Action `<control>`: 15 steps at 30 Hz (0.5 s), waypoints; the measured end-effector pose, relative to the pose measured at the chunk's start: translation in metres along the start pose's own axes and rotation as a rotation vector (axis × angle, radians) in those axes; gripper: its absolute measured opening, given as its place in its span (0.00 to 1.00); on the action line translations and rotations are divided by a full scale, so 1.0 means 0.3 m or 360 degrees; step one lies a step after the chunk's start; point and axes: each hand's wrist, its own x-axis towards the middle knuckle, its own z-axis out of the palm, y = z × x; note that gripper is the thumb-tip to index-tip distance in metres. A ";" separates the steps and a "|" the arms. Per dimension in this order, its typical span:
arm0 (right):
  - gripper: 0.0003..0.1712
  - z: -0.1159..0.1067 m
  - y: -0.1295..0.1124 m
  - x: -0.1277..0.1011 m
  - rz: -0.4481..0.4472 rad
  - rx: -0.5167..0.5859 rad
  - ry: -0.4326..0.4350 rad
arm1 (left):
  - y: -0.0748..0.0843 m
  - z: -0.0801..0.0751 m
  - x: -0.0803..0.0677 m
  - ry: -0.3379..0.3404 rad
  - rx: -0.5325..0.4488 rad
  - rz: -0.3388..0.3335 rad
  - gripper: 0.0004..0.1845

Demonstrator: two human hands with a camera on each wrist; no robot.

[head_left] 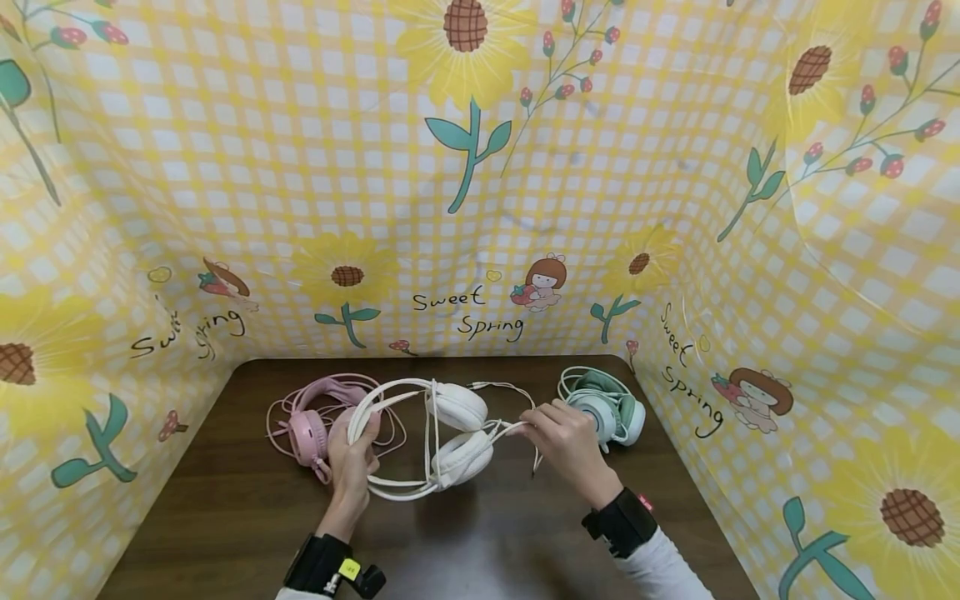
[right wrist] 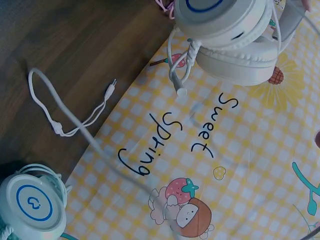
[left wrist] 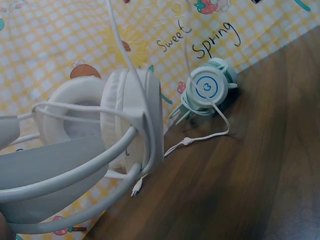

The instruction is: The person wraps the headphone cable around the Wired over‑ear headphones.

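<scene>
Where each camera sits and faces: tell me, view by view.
Head: worn on the head, facing forward and down at the white headphones, table and cloth; left grip, right grip, black wristbands and sleeves show.
Left wrist: on that wrist, facing past the white headphones to the mint headphones and cloth; a bit of skin shows lower left.
Right wrist: on that wrist, facing over the table at the cloth, white headphones above, mint headphones lower left; apparently skin, upper-right corner.
The wrist views share both headphones and the cloth's lettering.

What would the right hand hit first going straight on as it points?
Past the white cable the right hand pinches, probably the white ear cups to its left in the head view; depth is unclear.
</scene>
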 end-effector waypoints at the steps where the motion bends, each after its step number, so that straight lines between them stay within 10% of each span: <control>1: 0.18 0.004 0.002 0.003 0.0000 -0.0012 0.0014 | 0.001 0.001 -0.003 -0.0015 0.0001 -0.0011 0.13; 15: 0.22 0.054 -0.036 0.084 -0.0308 -0.0091 0.0174 | 0.002 0.050 -0.036 -0.0090 0.0039 -0.0044 0.15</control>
